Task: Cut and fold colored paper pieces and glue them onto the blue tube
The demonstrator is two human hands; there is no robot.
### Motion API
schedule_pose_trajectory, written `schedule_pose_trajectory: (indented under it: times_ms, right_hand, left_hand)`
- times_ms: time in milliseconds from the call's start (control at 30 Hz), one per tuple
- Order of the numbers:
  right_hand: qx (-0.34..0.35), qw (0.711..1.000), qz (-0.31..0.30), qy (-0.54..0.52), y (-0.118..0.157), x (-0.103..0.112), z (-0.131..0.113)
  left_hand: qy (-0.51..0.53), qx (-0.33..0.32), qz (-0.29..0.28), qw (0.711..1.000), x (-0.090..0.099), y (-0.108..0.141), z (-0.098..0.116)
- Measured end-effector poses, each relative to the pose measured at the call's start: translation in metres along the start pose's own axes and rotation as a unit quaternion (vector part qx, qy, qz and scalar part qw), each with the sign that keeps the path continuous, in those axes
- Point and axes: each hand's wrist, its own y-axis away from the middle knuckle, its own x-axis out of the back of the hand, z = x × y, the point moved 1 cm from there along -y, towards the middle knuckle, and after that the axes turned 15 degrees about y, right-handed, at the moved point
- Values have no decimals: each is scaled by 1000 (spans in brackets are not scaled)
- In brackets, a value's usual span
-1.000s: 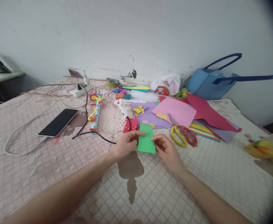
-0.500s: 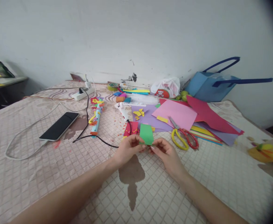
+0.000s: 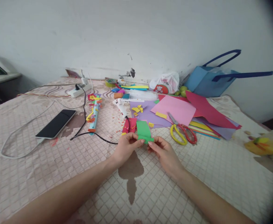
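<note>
Between my two hands is a small strip of green paper [image 3: 143, 129], its near edge folded or rolled over toward me. My left hand [image 3: 128, 147] pinches the left end of that fold between thumb and fingers. On the other end, my right hand [image 3: 162, 151] has a matching pinch. Just beyond my left hand lie red paper pieces [image 3: 131, 125] with yellow bits. Scissors with one yellow and one red handle [image 3: 178, 134] rest to the right, touching pink paper [image 3: 173, 109]. Behind the green strip, a white glue gun [image 3: 120, 108] lies with its black cord running left.
A phone [image 3: 56, 123] on a white cable and a decorated blue stick [image 3: 94, 118] lie at left, near a power strip [image 3: 79, 90]. Purple paper [image 3: 147, 116] and red sheets [image 3: 208, 107] spread at right. A blue bag [image 3: 209, 81] stands by the wall.
The near edge of the green paper now shows a visible fold that was not plain before. My hands keep their pinch on both ends. The whole view has shifted slightly.
</note>
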Motion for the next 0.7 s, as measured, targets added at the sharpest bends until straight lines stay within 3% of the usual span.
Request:
schedule_pose_trajectory:
  times_ms: [167, 400, 700]
  right_hand:
    - [-2, 1000, 17, -15, 1, -3, -2]
    - [8, 998, 33, -48, -1, -5, 0]
    - [7, 1000, -15, -23, 0, -1, -5]
  left_hand:
    - [0, -11, 28, 1000, -1, 1, -2]
    - [52, -16, 5, 998, -4, 3, -3]
    - [45, -17, 2, 999, -4, 5, -1]
